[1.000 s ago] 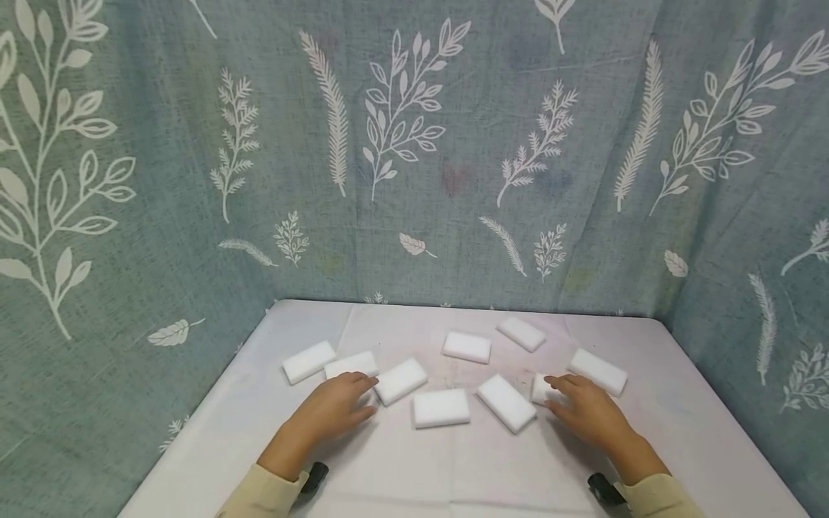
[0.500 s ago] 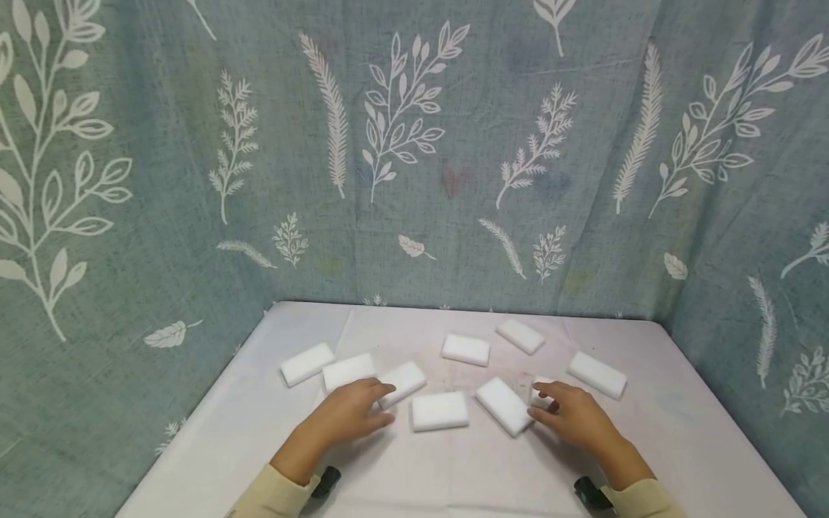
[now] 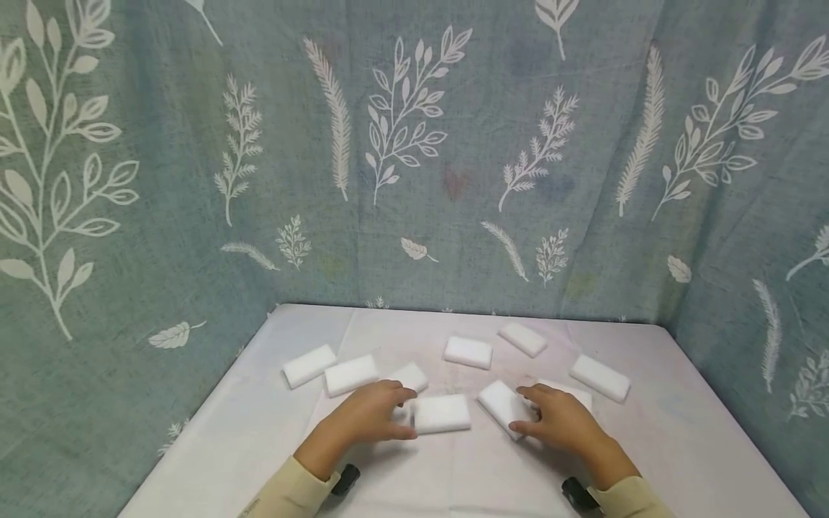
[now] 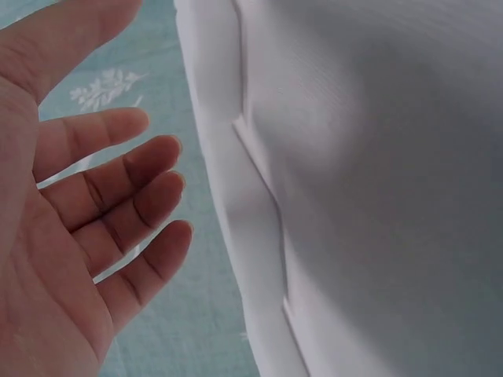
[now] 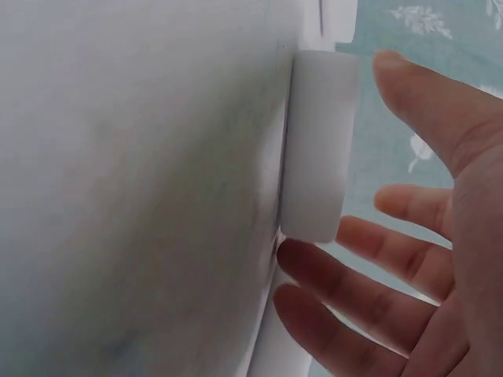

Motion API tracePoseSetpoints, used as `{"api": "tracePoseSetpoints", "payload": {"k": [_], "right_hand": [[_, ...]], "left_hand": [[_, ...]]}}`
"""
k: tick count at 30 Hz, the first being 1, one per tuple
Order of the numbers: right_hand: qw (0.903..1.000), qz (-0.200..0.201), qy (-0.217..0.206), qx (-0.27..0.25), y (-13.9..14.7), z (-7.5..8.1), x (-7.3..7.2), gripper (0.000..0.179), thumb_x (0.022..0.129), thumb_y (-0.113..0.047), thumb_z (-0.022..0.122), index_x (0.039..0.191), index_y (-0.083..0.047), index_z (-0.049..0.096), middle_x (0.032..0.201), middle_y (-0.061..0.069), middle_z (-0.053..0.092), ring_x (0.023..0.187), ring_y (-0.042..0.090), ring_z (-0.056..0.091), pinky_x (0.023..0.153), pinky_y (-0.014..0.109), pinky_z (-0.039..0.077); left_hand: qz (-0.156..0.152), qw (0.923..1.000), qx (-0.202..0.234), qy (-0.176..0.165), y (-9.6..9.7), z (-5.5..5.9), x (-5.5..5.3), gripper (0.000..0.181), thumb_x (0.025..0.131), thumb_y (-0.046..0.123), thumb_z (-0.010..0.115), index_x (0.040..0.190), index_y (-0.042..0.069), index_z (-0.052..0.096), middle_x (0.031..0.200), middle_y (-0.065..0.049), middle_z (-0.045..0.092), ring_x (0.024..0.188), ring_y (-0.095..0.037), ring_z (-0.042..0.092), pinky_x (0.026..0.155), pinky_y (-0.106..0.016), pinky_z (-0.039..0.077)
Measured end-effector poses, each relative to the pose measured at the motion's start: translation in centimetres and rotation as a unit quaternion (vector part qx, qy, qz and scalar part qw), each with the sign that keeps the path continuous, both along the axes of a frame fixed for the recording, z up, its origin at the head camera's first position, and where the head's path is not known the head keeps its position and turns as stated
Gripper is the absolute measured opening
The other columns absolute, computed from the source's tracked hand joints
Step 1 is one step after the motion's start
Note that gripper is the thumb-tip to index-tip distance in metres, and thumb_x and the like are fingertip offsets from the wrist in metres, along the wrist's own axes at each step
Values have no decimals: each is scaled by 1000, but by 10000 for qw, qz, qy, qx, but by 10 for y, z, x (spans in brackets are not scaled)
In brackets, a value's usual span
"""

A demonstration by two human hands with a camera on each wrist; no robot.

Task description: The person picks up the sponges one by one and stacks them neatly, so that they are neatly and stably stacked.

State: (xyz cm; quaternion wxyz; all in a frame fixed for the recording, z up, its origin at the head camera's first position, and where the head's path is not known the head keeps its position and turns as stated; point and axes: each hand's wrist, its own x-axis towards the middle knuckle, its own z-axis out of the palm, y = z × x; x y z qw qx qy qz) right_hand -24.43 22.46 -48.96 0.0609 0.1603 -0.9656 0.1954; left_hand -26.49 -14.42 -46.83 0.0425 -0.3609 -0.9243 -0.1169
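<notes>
Head view: A person's left grip (image 3: 365,417) hangs relaxed and empty just left of a white block (image 3: 442,414); the right grip (image 3: 560,421) spreads, unclosed, at a slanted block's (image 3: 502,404) right side; around and beyond, seven more blocks (image 3: 468,352) dot the desk (image 3: 430,471) before a leaf-print curtain (image 3: 453,144).

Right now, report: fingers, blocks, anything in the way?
Left fingers open, empty, beside the centre block. Right fingers open at the slanted block, no grip visible. Next block partly hidden behind that hand.
</notes>
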Motion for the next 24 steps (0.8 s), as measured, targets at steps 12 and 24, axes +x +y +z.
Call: {"api": "tracePoseSetpoints", "payload": {"k": [12, 24], "right_hand": [[9951, 125, -149, 972, -17, 7, -17, 87, 64, -73, 73, 124, -10, 63, 127, 13, 58, 107, 35, 60, 90, 50, 46], [9940, 54, -307, 1052, -18, 7, -13, 85, 61, -67, 79, 123, -11, 64, 128, 12, 58, 107, 35, 60, 89, 51, 45]], "left_hand": [[260, 9986, -459, 76, 17, -2, -7, 69, 66, 62, 80, 115, 15, 70, 95, 6, 62, 82, -10, 56, 73, -32, 48], [385, 9973, -532, -332, 32, 8, -10, 74, 63, 56, 85, 122, 15, 67, 103, 5, 62, 91, -11, 58, 82, -32, 49]]}}
